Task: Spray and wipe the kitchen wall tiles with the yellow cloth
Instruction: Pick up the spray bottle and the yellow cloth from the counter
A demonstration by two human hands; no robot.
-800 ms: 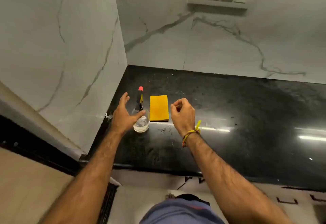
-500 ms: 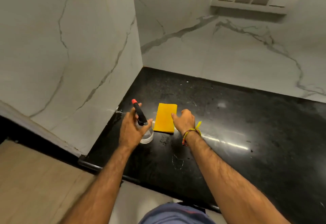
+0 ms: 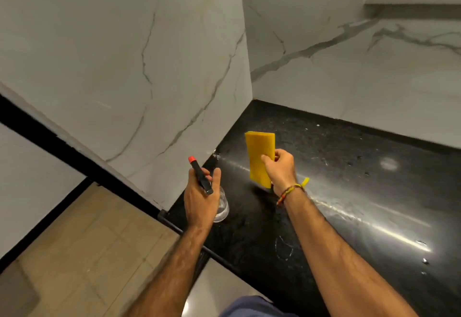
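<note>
Tiles (image 3: 124, 67) stood white on my left and at the back, not yet sprayed or wiped. My right hand (image 3: 282, 167) pinched the folded cloth (image 3: 259, 152) and held it up above the black counter (image 3: 349, 192). My left hand (image 3: 199, 197) curled around the bottle (image 3: 222, 204), its red tip (image 3: 191, 159) aimed at the left wall. I thought the bottle could slip, since my grip sat high near the neck.

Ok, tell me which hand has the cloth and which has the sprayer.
The right hand, with the thread wristband, pinches the folded yellow cloth. The left hand grips the spray bottle, its red tip pointing up-left.
</note>
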